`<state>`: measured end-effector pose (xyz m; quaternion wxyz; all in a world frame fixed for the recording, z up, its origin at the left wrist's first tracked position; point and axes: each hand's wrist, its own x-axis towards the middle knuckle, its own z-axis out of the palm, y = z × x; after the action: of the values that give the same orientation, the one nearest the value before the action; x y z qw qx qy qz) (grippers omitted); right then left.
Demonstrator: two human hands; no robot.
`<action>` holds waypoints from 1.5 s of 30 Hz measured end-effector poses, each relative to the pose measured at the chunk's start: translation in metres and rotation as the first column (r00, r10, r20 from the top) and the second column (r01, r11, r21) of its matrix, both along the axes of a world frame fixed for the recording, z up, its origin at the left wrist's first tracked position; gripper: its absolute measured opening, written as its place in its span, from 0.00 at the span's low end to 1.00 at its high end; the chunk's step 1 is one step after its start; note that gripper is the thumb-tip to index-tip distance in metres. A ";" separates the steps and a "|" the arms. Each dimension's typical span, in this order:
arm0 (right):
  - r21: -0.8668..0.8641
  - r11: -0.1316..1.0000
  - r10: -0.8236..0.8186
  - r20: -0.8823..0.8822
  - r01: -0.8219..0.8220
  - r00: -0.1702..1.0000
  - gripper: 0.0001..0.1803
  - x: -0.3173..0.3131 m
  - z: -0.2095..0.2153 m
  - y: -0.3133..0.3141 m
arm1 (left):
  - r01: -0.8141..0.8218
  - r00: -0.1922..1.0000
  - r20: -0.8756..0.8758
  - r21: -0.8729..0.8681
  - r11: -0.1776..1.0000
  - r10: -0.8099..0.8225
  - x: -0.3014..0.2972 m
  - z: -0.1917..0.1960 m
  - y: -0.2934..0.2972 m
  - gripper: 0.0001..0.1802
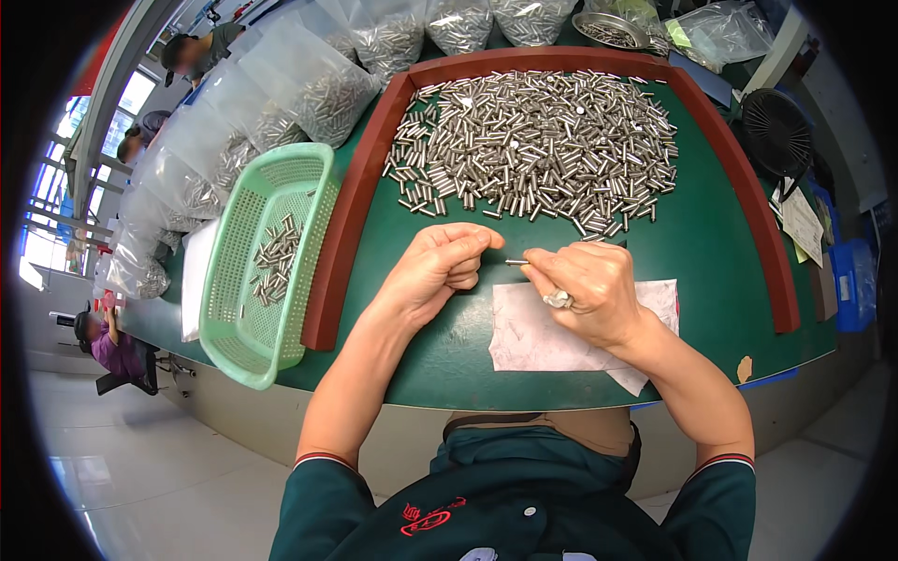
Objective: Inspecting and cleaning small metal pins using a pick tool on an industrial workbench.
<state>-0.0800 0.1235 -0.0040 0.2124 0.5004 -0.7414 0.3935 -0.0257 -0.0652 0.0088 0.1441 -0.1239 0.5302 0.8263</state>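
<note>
My right hand (594, 290) pinches a small metal pin (515, 263), which points toward my left hand. Something pale and silvery shows between its lower fingers, too small to make out. Just to the left, my left hand (440, 266) is closed, thumb against the curled index finger; whatever it may hold is hidden. Both hands hover over the green tabletop (440, 365), close together but apart. Beneath my right hand lies a stained whitish cloth (533, 337). Beyond the hands spreads a large heap of short metal pins (543, 140).
Reddish-brown strips (351, 243) border the heap. At left stands a green perforated basket (224, 309) holding some pins (276, 257). Clear bags of pins (323, 98) line the far and left sides. A metal bowl (610, 31) and a black fan (774, 131) stand at far right. Other people sit at left.
</note>
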 end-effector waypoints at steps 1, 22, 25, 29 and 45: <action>0.000 1.000 -0.001 0.000 0.001 1.000 0.07 0.000 0.000 0.000 | -0.004 1.000 0.002 -0.005 1.000 0.004 0.000 0.001 0.000 0.09; 0.071 0.997 0.015 0.023 -0.017 1.000 0.06 0.013 0.013 -0.009 | -0.695 0.404 -0.203 -0.702 0.155 0.892 0.266 -0.020 -0.048 0.08; 0.099 0.995 -0.008 -0.001 0.008 1.000 0.08 0.017 0.014 -0.007 | -0.173 0.440 -0.138 -0.983 -0.067 0.887 0.372 -0.113 -0.096 0.09; 0.115 0.993 -0.005 -0.044 0.010 0.999 0.07 0.020 0.008 -0.006 | -0.286 0.463 0.183 -0.895 0.342 0.867 0.397 -0.136 -0.086 0.16; 0.126 0.991 0.061 -0.051 -0.054 0.997 0.09 0.014 0.014 -0.010 | -0.612 0.789 -0.307 -0.467 0.638 0.533 0.203 0.037 -0.026 0.04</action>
<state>-0.0659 0.1134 0.0105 0.1893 0.5444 -0.7438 0.3385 0.1775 -0.0910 0.0457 -0.2047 -0.2628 0.6836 0.6494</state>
